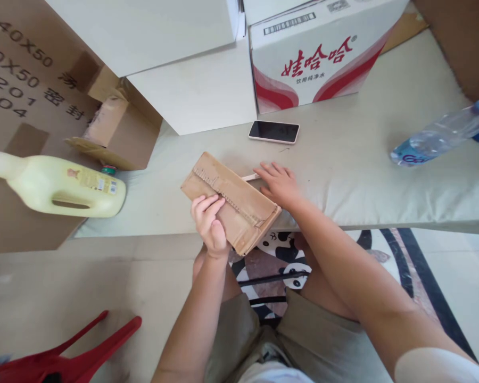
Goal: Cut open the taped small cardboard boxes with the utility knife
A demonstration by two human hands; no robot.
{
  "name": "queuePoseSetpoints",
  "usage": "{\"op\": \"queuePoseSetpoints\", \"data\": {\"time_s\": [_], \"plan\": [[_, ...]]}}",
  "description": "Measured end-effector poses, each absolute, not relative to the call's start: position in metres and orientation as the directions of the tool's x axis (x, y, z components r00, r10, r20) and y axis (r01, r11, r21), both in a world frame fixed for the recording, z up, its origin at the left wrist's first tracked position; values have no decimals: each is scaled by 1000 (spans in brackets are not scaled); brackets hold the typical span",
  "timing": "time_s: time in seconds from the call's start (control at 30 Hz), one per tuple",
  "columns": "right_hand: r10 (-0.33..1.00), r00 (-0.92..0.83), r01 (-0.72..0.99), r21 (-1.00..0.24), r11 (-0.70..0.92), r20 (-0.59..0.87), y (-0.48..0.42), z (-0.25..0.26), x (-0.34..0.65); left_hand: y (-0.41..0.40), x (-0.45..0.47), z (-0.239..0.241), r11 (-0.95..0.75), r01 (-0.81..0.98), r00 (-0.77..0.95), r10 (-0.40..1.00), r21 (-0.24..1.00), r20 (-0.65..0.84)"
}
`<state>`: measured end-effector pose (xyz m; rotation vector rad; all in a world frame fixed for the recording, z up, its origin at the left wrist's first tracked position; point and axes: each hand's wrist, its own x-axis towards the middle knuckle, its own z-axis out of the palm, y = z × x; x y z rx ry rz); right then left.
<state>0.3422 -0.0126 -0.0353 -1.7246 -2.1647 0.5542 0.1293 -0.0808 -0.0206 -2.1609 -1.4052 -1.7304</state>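
Left hand (209, 226) fingers clamp the flat cardboard box (230, 202) at frame centre, steadying it; right hand (279, 183) lies flat, fingers spread on a thin white tool (250, 177) on the bench (343, 175).

Left hand (209, 223): raised near the body's centreline, wrist straight, forearm rising from the near edge. Fingers curl forward and the thumb presses inward, forming a closed grip. Right hand (278, 183): extended farther and to the right, palm down, fingers spread flat and slightly splayed leftward. Right forearm runs diagonally from the near right corner, elbow bent. Both forearms are bare.
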Motion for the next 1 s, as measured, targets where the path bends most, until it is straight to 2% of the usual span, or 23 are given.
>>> {"op": "queuePoseSetpoints", "data": {"time_s": [0.27, 0.4, 0.5, 0.63, 0.77, 0.87, 1.0], "plan": [[991, -93, 902, -429, 42, -97, -9, -22, 332, -82, 130, -19, -601, 639, -38, 598, 480, 800], [997, 15, 855, -516, -49, -70, -17, -12, 345, -78, 138, -18, -588, 639, -38, 621, 497, 783], [989, 142, 742, -665, -85, 32, -30, -4, 360, -74, 145, -17, -591, 629, -30, 630, 505, 776], [937, 312, 385, -922, 28, 158, -50, 4, 371, -71, 151, -16, -574, 633, -55, 636, 519, 770], [935, 307, 56, -984, 171, 180, -61, 4, 366, -70, 152, -17, -619, 601, -49, 603, 506, 796], [947, 268, 12, -984, 178, 175, -65, 4, 358, -70, 153, -17, -630, 584, -58, 597, 512, 800], [933, 249, 132, -963, 234, 261, -70, 9, 352, -70, 155, -16, -612, 592, -72, 607, 524, 791]]}}
